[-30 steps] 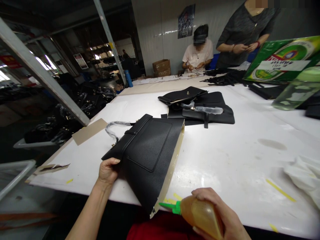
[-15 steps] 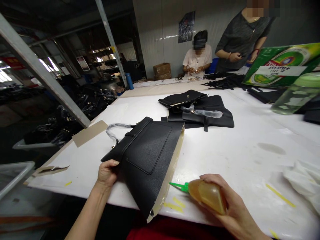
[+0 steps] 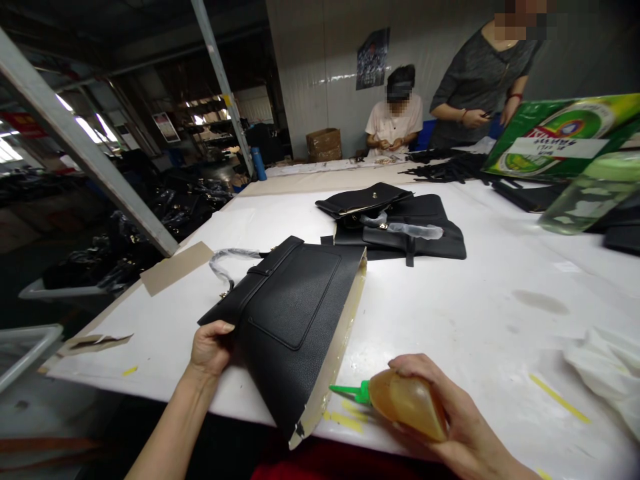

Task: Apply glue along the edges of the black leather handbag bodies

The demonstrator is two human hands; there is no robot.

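A black handbag (image 3: 295, 313) lies tilted across the near edge of the table, its pale, unfinished bottom edge facing right. My left hand (image 3: 213, 348) grips the bag's left side, thumb on top and fingers hidden underneath. Wet-looking glue glistens along the pale edge. In my right hand (image 3: 440, 393) is a squeeze bottle of amber glue (image 3: 407, 403), fingers wrapped round it. Its green nozzle points left, with the tip at the lower part of the pale edge. The bag's handle (image 3: 225, 263), wrapped in clear plastic, rests on the table beyond.
More black bag pieces (image 3: 395, 223) lie further back on the white table (image 3: 480, 313). A green box (image 3: 560, 137) and a clear bottle (image 3: 590, 193) stand at right, near crumpled white cloth (image 3: 610, 373). Two people work across the table. A grey post (image 3: 100, 147) rises at left.
The nozzle tip has slid down along the bag's pale edge, toward its near corner, as my right hand moved slightly left and down. My left hand keeps its hold on the bag.
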